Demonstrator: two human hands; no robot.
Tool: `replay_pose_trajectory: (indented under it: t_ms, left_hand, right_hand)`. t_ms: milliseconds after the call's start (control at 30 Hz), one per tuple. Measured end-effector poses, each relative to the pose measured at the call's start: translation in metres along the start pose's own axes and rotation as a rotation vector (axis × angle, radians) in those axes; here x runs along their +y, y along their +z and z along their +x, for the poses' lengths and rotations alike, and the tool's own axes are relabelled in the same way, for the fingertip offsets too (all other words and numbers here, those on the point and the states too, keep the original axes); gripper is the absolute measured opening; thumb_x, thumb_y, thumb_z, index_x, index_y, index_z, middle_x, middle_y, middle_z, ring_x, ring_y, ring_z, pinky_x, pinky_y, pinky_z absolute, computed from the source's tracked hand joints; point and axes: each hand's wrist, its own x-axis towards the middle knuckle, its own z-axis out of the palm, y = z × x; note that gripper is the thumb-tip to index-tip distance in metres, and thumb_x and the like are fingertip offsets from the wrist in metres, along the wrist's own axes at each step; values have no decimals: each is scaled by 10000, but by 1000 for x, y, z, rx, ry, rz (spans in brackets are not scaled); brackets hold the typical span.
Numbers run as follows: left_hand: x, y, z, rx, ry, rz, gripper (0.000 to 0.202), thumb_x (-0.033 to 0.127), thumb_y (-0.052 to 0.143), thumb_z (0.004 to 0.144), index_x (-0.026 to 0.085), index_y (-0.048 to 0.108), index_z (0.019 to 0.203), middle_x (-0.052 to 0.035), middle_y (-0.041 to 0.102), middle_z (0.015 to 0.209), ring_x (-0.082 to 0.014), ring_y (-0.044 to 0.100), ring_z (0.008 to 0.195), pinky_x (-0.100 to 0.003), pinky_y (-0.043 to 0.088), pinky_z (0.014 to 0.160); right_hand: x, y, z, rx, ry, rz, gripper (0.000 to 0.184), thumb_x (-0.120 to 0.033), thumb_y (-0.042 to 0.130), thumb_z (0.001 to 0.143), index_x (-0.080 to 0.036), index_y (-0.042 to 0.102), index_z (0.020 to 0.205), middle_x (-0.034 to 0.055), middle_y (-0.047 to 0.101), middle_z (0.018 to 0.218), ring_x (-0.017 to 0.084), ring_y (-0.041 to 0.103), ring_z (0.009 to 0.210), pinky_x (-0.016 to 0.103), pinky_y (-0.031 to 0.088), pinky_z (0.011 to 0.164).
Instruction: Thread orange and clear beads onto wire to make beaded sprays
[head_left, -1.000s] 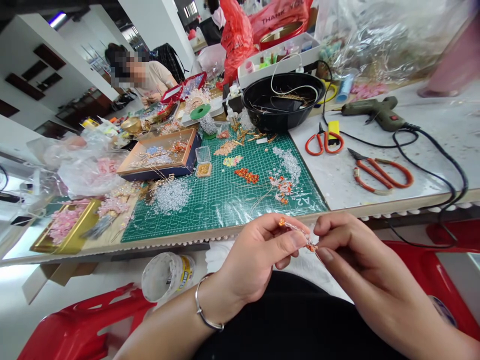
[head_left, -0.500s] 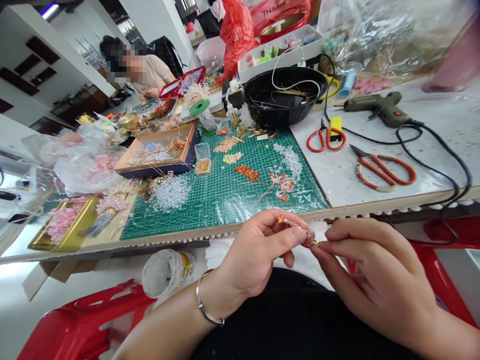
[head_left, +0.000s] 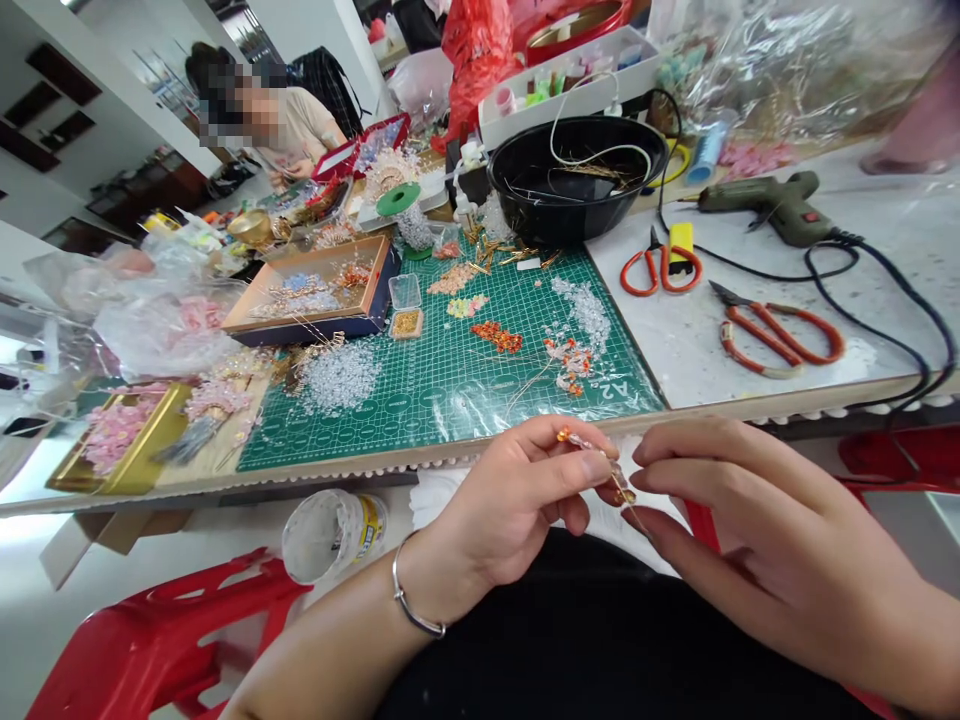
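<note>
My left hand (head_left: 510, 500) pinches a thin wire strung with orange and gold beads (head_left: 600, 460) between thumb and fingers, and a silver bangle (head_left: 412, 600) sits on that wrist. My right hand (head_left: 765, 520) is at the wire's lower end, its fingers and thumb spread to either side of it. Whether they touch the wire I cannot tell. Both hands are held over my dark lap, just short of the table's edge (head_left: 450, 455). Beyond that edge lies a green cutting mat (head_left: 420, 420) scattered with clear and orange beads and gold pieces.
A wooden box of beadwork (head_left: 315, 295), a black bowl (head_left: 540, 190), orange-handled scissors (head_left: 780, 335) and a glue gun (head_left: 765, 205) stand on the table. A co-worker (head_left: 292, 130) sits across it. A red stool (head_left: 172, 640) and an open jar (head_left: 334, 535) are below left.
My right hand's fingers have spread and eased to the right of the wire. The left hand's pinch has held. The whole view has drifted slightly, with the table shifting left.
</note>
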Motion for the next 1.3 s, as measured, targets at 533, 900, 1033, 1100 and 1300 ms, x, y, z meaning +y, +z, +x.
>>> replay_pose_trajectory:
  t_ms: [533,900,1033,1100,1300]
  left_hand:
    - [-2,-1,-3,6,36,31,145,246,812,808,137,723,843,-39,700,848,-87,640,736,-115,502,516]
    - [2,0,-4,-52,-17,65,168,256,803,803,138,685,824,-22,674,748,-103,659,694,-130,510,492]
    - [2,1,-4,-85,-63,124,227,295,834,764,137,693,848,-21,667,742,-115,655,706,-151,500,509]
    - [1,1,-3,-94,-92,155,236,309,832,764,137,691,844,-28,676,743,-122,660,716,-161,494,525]
    - [0,-2,-1,-108,-134,172,243,302,838,752,137,692,854,-30,692,754,-120,666,712,-169,477,538]
  right_hand:
    - [-5,16,-3,202,-69,-200,226,-13,686,842,-208,603,922,56,642,964,176,615,774,345,509,685]
    - [0,-10,11,57,-12,-97,231,-135,541,952,-228,606,1153,90,625,1077,233,664,882,379,550,717]
    - [14,-24,30,-41,-118,-95,264,-146,536,973,-253,685,1163,91,653,1125,235,683,902,370,553,760]
    - [19,-29,38,-152,-116,-44,216,-215,542,996,-263,698,1138,83,638,1155,224,675,948,343,552,775]
    - [20,-33,49,-370,-62,135,159,-211,546,970,-251,645,852,28,630,1155,152,679,911,262,553,749]
